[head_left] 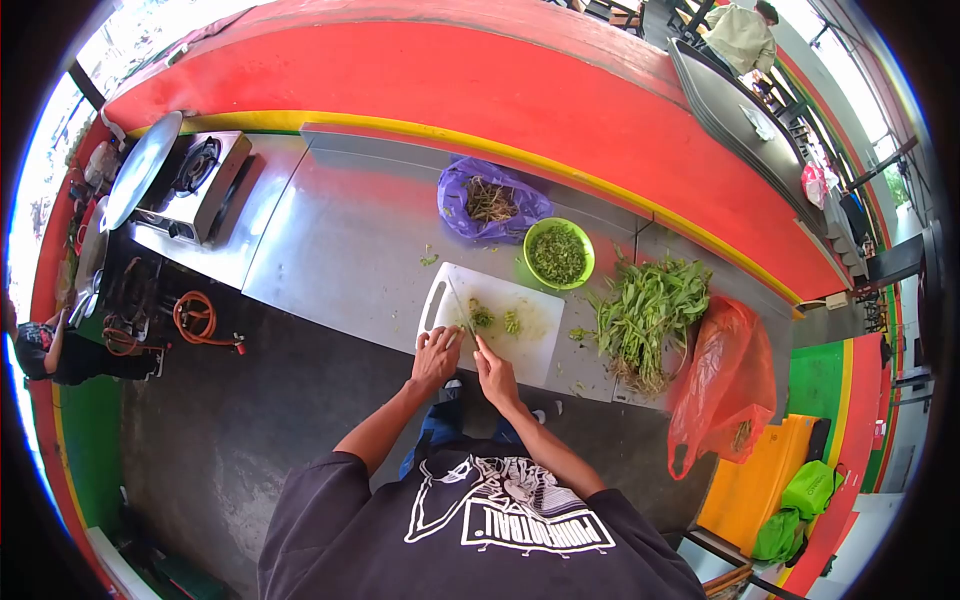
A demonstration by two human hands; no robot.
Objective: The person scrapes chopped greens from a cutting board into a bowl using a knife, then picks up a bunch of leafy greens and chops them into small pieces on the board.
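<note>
My right hand [495,372] is closed round the handle of a knife [463,307], whose blade points away from me across the white cutting board [540,350]. Close to the blade, my left hand [437,354] rests at the board's near edge with its fingers bent and together; what is under them, if anything, is hidden. Small heaps of chopped greens [482,315] lie on the board, just right of the knife. Behind the board stands a lime-green bowl [590,255] filled with chopped greens.
A purple bag [455,200] of stems stands beyond the bowl. To the right lie leafy greens [650,310] with roots and an orange-red plastic bag [725,380] overhanging the counter edge. A gas stove [195,185] sits far left. Another person [40,345] stands at the left.
</note>
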